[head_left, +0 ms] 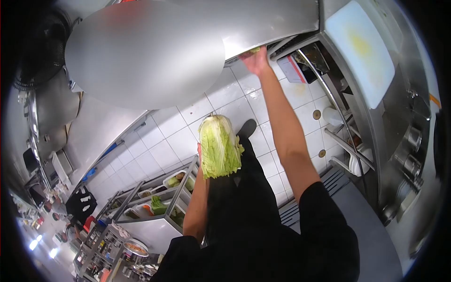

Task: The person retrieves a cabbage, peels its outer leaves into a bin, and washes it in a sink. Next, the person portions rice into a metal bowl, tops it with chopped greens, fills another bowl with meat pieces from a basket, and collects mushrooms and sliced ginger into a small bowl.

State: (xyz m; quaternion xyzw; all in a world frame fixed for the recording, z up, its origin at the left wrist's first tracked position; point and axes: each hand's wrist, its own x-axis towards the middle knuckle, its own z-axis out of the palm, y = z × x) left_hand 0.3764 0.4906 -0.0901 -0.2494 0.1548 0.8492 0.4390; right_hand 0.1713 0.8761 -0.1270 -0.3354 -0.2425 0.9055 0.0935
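A head of napa cabbage (221,145), pale green with a white base, is held in my left hand (199,152) over the dark trousers. Its bulk covers most of the fingers. My right arm stretches forward, and my right hand (255,61) reaches in at the lower edge of a steel surface (272,23). A small yellow-green bit (255,49) shows by its fingertips, which are largely hidden.
An open drawer (155,225) with vegetable containers stands at lower left. On the right are a stained white cutting board (364,51), steel rails and a grey bin with a red stripe (292,69). White tiles (188,110) cover the floor. Other people are far left.
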